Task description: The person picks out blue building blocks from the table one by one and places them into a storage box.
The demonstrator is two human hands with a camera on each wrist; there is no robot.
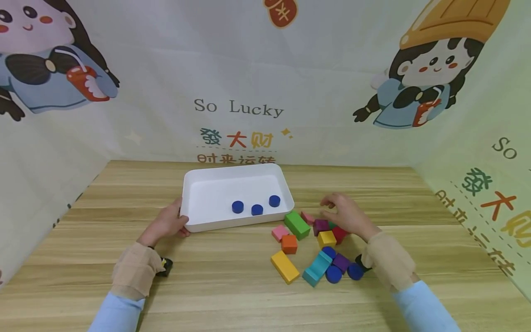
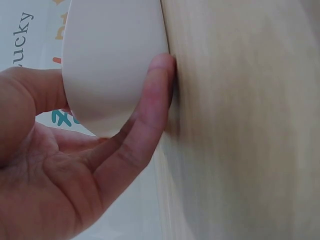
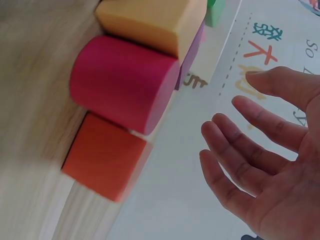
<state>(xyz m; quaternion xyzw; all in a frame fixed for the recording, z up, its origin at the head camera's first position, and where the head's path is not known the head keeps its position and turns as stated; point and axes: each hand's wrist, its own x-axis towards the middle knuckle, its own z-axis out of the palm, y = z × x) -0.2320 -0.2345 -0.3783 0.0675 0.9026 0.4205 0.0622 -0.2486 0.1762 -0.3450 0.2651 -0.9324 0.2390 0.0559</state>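
Note:
A white tray (image 1: 215, 226) lies on the wooden table with three blue discs (image 1: 238, 207) inside it. My left hand (image 1: 167, 222) grips the tray's left end; in the left wrist view its thumb and fingers are on the white wall (image 2: 112, 55). Over the back right of a loose cluster of colored blocks hovers my right hand (image 1: 346, 214), fingers loosely bent and holding nothing. Nearest below it are a purple block (image 1: 321, 226) and a red block (image 1: 339, 234). From the right wrist, a magenta-red cylinder (image 3: 122, 82) shows between an orange block (image 3: 106, 156) and a yellow block (image 3: 150, 25).
The cluster in front of the tray's right end includes a green block (image 1: 297, 224), an orange block (image 1: 289, 244), a yellow bar (image 1: 285, 267), a teal piece (image 1: 317, 269) and more blue discs (image 1: 333, 274). A printed cloth (image 1: 166, 92) hangs behind the table.

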